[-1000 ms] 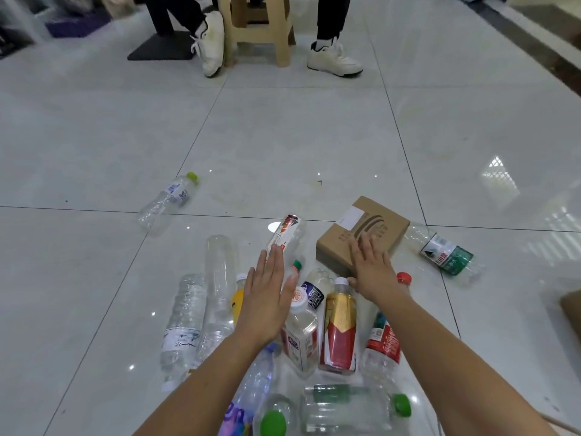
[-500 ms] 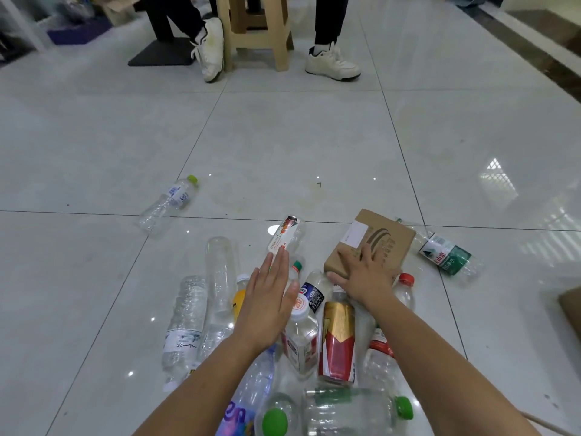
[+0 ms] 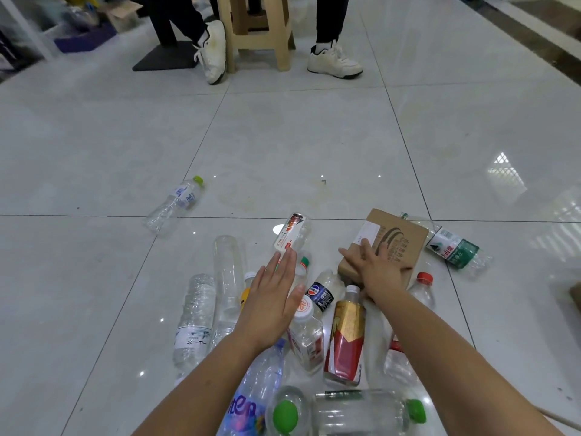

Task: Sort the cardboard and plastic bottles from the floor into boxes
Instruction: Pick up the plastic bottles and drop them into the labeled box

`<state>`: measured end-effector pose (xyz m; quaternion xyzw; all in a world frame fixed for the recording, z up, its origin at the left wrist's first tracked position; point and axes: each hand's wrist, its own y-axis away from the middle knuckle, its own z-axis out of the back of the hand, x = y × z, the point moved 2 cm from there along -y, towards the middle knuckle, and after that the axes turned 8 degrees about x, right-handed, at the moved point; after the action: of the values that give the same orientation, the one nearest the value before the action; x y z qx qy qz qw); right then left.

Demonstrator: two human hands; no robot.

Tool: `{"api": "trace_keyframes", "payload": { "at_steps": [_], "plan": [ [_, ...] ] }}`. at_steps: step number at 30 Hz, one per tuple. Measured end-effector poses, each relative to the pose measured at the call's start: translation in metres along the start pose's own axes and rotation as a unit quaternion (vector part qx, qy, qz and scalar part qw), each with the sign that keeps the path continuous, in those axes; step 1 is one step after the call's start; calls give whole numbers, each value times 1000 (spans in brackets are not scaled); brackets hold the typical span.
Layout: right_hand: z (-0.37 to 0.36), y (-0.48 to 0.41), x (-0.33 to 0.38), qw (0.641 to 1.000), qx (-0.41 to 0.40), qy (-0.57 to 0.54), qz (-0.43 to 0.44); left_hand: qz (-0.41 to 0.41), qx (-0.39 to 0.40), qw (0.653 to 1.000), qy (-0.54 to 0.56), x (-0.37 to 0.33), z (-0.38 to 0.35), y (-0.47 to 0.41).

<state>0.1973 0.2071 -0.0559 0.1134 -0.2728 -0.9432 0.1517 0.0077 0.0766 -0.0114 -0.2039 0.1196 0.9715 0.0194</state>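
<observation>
A small brown cardboard box [image 3: 401,237] with a white label lies on the tiled floor. My right hand [image 3: 379,272] lies over its near end, fingers spread on top and thumb at the edge, gripping it. Palm down, my left hand [image 3: 270,305] hovers open over a pile of several plastic bottles, among them a red-and-gold bottle [image 3: 345,338] and a blue-label bottle [image 3: 251,401]. A green-label bottle [image 3: 452,248] lies right of the box. A red-and-white-label bottle [image 3: 290,232] lies beyond my left fingertips.
A lone bottle with a yellow-green cap [image 3: 176,202] lies apart at the left. A person's legs and white shoes [image 3: 334,61] flank a beige stool [image 3: 257,33] at the back. A brown cardboard edge [image 3: 575,294] shows at the far right.
My right hand has slid back from the box's top to its near end and closed on it. My left hand has stayed open over the bottles, shifting slightly forward.
</observation>
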Motion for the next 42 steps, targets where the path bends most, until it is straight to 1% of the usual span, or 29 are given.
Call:
{"api": "trace_keyframes", "payload": {
  "at_steps": [3, 5, 9, 13, 16, 22, 28, 31, 34, 36, 40, 42],
  "plan": [
    [0, 0, 1, 999, 39, 4, -10, -12, 16, 1000, 0, -4, -1, 3],
    [-3, -1, 1, 999, 47, 9, -9, -23, 27, 999, -13, -7, 0, 5],
    [-7, 4, -3, 999, 50, 19, 6, -36, 39, 998, -28, -8, 1, 8],
    [-18, 12, -9, 999, 33, 43, 8, -43, 44, 998, -34, -10, 0, 13],
    [-23, 20, -17, 999, 27, 31, 18, -48, 44, 997, -41, -14, 3, 14],
    [-17, 41, -38, 1000, -22, 10, 20, -51, 48, 997, -41, -22, 9, 15],
    [-6, 57, -53, 995, -92, 17, 28, -47, 47, 997, -38, -25, 9, 15],
    [7, 69, -64, 992, -116, 39, 25, -45, 48, 997, -41, -27, 12, 8],
    [32, 89, -89, 988, -144, 55, 12, -46, 43, 997, -38, -43, 23, -5],
    [52, 107, -113, 985, -161, 55, -3, -61, 42, 996, -47, -63, 36, -17],
    [98, 167, -180, 978, -178, 81, -69, -118, 59, 987, -89, -118, 59, -44],
    [121, 212, -219, 973, -159, 117, -117, -148, 74, 980, -113, -153, 64, -54]
  ]
}}
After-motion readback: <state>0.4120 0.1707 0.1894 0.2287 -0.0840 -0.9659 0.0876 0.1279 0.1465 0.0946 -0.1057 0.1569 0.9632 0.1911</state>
